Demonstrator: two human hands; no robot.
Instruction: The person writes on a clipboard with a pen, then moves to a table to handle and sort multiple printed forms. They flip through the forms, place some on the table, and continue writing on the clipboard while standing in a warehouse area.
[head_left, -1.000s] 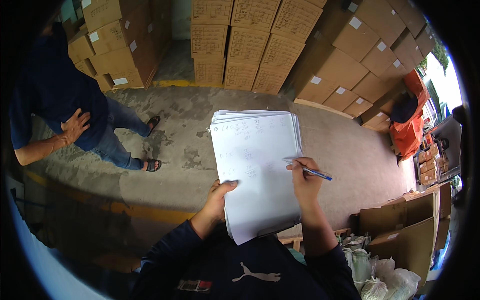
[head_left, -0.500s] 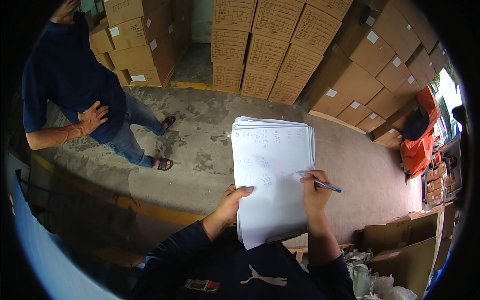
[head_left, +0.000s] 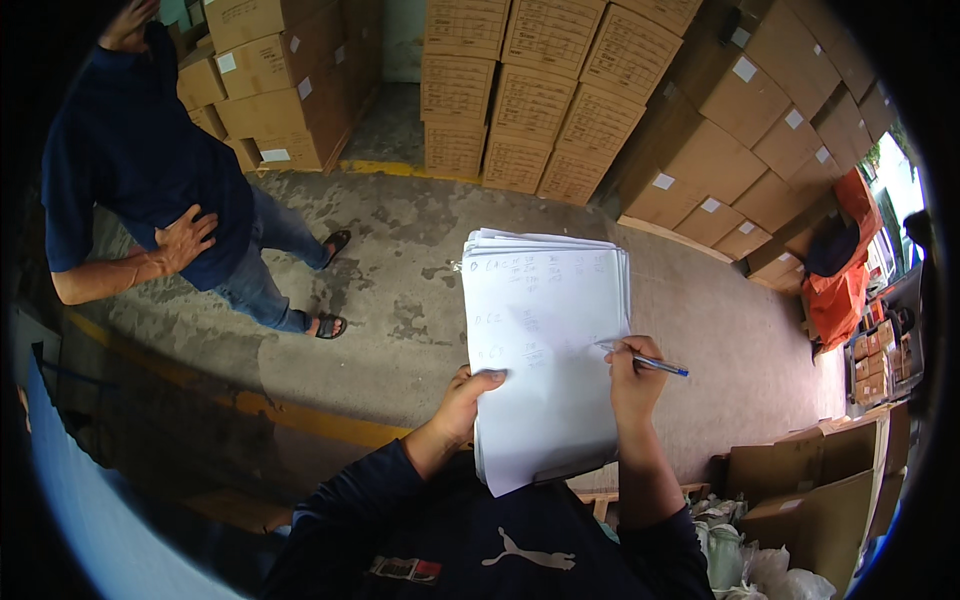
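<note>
A thick stack of white paper (head_left: 545, 420) is held out before my chest, its top sheet marked with faint handwritten notes on the upper half. My left hand (head_left: 466, 400) grips the stack's left edge, thumb lying on the top sheet and fingers hidden beneath. A pen (head_left: 660, 366) with a blue end is pinched in my right hand (head_left: 635, 380). Its tip is at the paper's right side, level with the lowest row of notes; whether it touches cannot be made out. A dark clip or board edge (head_left: 575, 470) shows at the stack's bottom.
At the left a person (head_left: 160, 170) in a dark shirt and jeans stands, one hand on the waist. Stacked cartons (head_left: 525, 100) line the far side, with more cartons (head_left: 720, 160) at right. Orange cloth (head_left: 838, 290) hangs beyond them. Flattened cardboard (head_left: 800, 490) and plastic bags (head_left: 760, 560) lie lower right.
My right hand and the pen have shifted very slightly to the right. The left hand and paper stack stay nearly where they were.
</note>
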